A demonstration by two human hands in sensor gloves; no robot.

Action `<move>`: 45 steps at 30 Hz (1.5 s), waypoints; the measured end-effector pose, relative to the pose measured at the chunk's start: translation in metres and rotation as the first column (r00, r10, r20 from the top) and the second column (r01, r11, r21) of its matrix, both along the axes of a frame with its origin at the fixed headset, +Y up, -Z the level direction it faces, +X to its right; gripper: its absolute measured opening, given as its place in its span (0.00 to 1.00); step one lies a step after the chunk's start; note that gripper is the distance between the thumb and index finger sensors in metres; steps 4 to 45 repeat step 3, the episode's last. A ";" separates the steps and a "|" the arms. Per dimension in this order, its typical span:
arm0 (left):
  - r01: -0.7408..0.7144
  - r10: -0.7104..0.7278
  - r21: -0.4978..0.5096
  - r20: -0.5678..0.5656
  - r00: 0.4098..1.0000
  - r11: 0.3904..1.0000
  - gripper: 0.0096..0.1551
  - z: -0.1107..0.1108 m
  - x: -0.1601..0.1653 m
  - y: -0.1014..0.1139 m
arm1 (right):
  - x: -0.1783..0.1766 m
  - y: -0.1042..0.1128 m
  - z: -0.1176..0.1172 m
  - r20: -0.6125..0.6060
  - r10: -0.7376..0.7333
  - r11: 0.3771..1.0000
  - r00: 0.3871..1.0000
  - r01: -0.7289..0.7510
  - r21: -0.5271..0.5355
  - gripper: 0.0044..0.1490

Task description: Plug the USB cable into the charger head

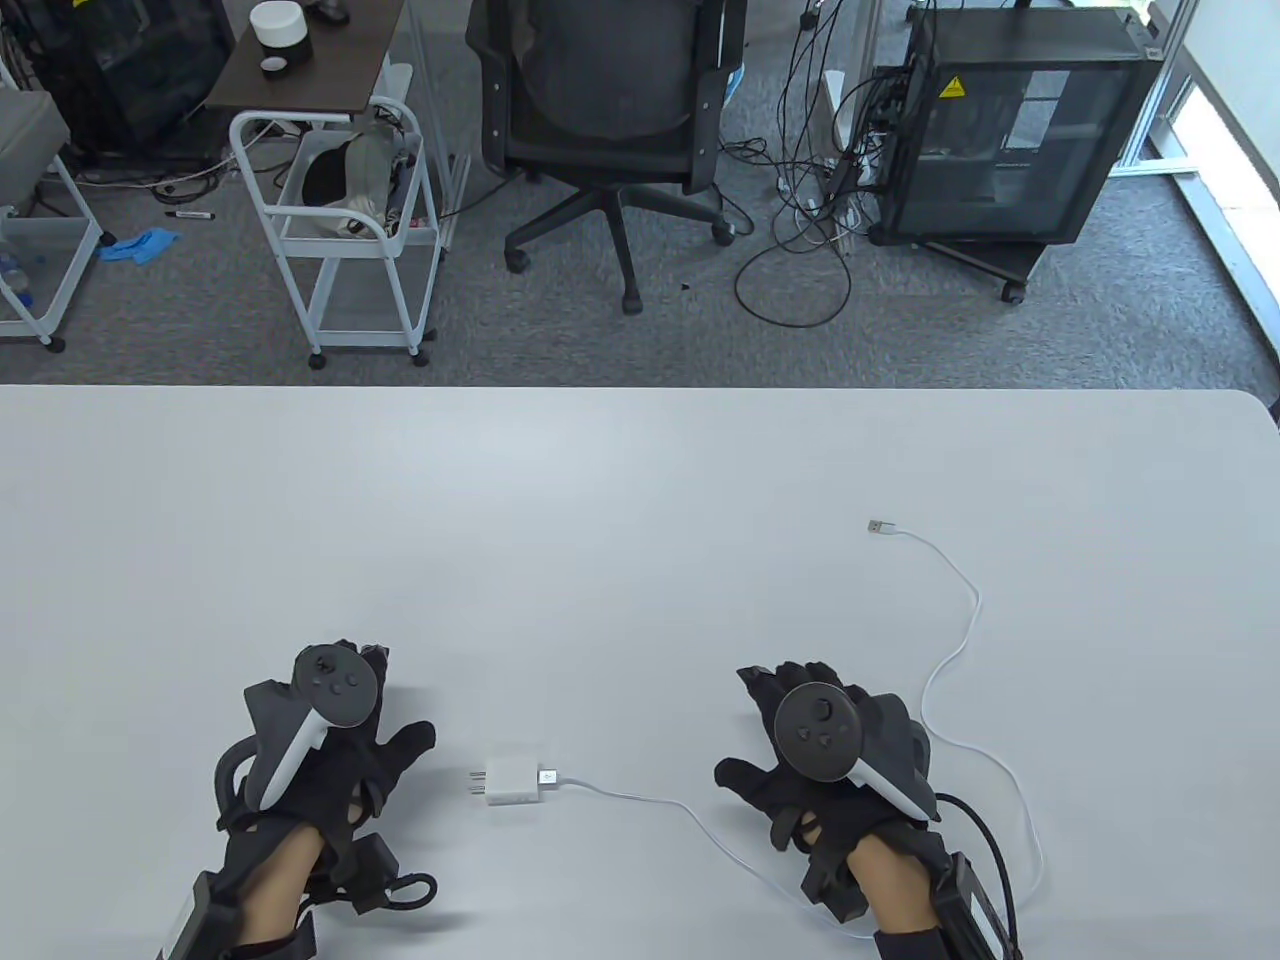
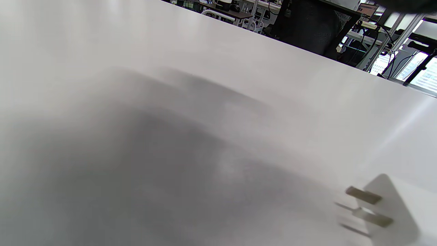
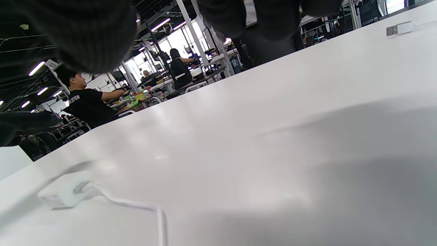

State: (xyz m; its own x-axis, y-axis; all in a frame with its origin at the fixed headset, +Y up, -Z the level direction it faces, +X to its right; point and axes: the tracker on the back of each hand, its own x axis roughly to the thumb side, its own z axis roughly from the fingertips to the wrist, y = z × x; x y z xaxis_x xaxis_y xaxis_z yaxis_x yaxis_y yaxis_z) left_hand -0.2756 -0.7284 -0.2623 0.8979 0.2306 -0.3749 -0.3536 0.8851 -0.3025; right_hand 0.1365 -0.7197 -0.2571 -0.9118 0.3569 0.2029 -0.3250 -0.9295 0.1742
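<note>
The white charger head (image 1: pixel 513 784) lies on the white table (image 1: pixel 600 500) between my hands, its two prongs pointing left. A white USB cable (image 1: pixel 960 660) has one plug seated in the charger's right side. The cable loops right past my right hand, and its free USB plug (image 1: pixel 880 527) lies further out on the table. My left hand (image 1: pixel 330 740) rests open on the table left of the charger, holding nothing. My right hand (image 1: pixel 820 740) rests open right of it, empty. The left wrist view shows the charger's prongs (image 2: pixel 367 205); the right wrist view shows the charger (image 3: pixel 70 193) and the free plug (image 3: pixel 397 29).
Beyond the table's far edge stand an office chair (image 1: pixel 610 110), a white wire trolley (image 1: pixel 340 220) and a black cabinet on wheels (image 1: pixel 1000 130) on grey carpet with loose cables.
</note>
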 end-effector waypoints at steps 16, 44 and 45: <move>0.000 0.000 -0.003 0.009 1.000 1.000 0.61 0.001 0.000 0.000 | -0.001 0.000 0.001 0.002 0.008 1.000 1.000 -0.008 -0.009 0.63; 0.000 0.000 -0.003 0.009 1.000 1.000 0.61 0.001 0.000 0.000 | -0.001 0.000 0.001 0.002 0.008 1.000 1.000 -0.008 -0.009 0.63; 0.000 0.000 -0.003 0.009 1.000 1.000 0.61 0.001 0.000 0.000 | -0.001 0.000 0.001 0.002 0.008 1.000 1.000 -0.008 -0.009 0.63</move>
